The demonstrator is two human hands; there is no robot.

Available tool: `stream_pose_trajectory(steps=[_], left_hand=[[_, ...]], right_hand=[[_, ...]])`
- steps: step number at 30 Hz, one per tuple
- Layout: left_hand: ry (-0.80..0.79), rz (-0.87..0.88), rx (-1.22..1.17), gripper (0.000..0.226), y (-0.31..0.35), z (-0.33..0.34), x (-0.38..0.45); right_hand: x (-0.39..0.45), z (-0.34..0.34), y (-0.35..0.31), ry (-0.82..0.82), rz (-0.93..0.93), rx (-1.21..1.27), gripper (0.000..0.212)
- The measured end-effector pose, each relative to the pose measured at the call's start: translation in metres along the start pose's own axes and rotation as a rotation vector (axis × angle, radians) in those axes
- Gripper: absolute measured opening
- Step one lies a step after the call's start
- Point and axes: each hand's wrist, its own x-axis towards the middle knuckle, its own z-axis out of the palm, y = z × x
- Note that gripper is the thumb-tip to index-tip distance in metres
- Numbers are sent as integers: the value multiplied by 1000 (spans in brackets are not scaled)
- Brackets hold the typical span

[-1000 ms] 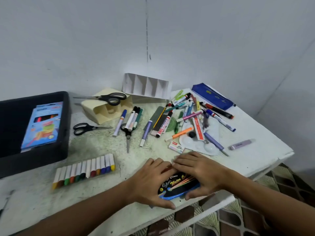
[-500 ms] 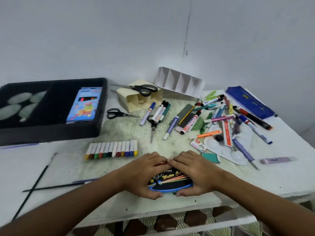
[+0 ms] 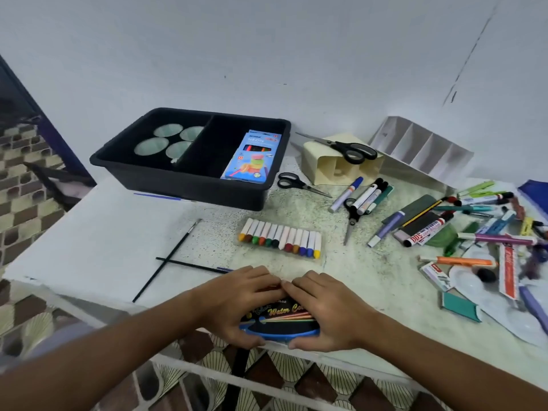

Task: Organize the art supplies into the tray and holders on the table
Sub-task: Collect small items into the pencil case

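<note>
Watercolour box (image 3: 278,321): flat, blue-edged, black lid; rainbow streaks, yellow lettering.

Pale bluish-white wall (image 3: 267,54) with a thin dark crack at upper right, white speckled table (image 3: 89,247), brown and cream patterned floor tiles (image 3: 26,197) below

Both forearms bare, no sleeves, rings or watch.

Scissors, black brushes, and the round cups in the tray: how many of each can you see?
Scissors: 3
Black brushes: 2
Round cups in the tray: 4
Total: 9
</note>
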Motion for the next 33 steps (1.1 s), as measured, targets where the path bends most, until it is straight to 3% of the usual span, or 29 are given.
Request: stream_pose_trajectory(steps=[18,27,30,33], left_hand=[[-27,37,50,78,-33,4,-47],[-68,5,122,72,-65,-7,-41],[-111,-6,127,71,-73,-9,-48],[-118,-12,150,73,-78,-15,-54]], right_hand=[[27,12,-35,2,127,-17,84],[55,9,-14,-126,241,60,90],[61,2,0,4,318,165,65],[70,-10,33,112,413,118,42]])
